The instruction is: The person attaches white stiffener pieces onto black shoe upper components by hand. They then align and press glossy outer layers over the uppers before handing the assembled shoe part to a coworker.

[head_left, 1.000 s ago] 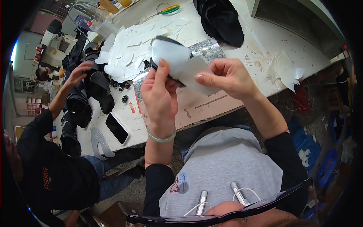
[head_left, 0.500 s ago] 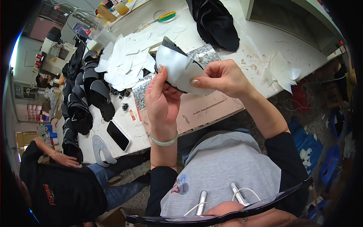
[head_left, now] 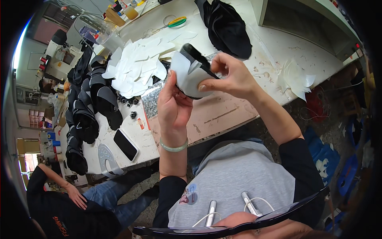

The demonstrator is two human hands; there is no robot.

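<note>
One black-and-white piece is above the bench, gripped by the left hand at its left edge and the right hand at its right; I would pinch lightly, to keep its face smooth.

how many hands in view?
3: wearer's left hand and right hand, both on the white piece; a co-worker's hand, lower left. The co-worker's other may be hidden.

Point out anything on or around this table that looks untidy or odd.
White scraps litter the blue plastic below the table, like dropped offcuts. A fanned white stack pokes past the table's right edge, and brown stains mark its top.
</note>
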